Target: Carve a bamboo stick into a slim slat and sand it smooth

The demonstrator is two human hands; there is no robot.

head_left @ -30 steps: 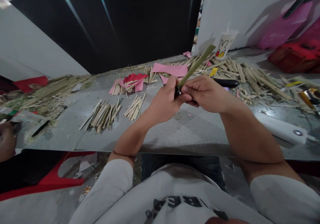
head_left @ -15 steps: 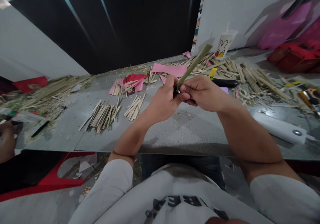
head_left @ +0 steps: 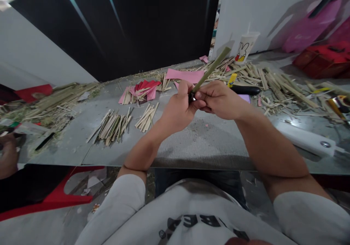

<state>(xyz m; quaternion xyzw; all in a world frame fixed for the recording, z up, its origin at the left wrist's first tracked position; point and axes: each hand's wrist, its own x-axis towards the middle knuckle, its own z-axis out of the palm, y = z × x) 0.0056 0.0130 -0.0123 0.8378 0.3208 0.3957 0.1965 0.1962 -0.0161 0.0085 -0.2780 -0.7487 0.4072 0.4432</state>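
A flat green strip of plant stalk (head_left: pixel 214 68) slants up and to the right from between my two hands, above the table. My right hand (head_left: pixel 222 101) pinches its lower end between thumb and fingers. My left hand (head_left: pixel 177 108) is closed against the right one, around a small dark object (head_left: pixel 192 94) with a shiny spot, mostly hidden by the fingers. Both thumbs meet near the strip's base. To the left of my hands lie a small bundle of pale strips (head_left: pixel 147 117) and a larger bundle (head_left: pixel 112 126).
Pink paper (head_left: pixel 186 76) and red-pink folded pieces (head_left: pixel 144 88) lie behind. A stalk heap (head_left: pixel 273 81), black-handled tool (head_left: pixel 246 89), paper cup (head_left: pixel 246 48) and white device (head_left: pixel 303 137) are on the right. Another person's hand (head_left: pixel 8 154) is at far left.
My hands and the green strip have shifted very slightly left and up. Both hands keep their hold. The other person's hand at far left has moved a little.
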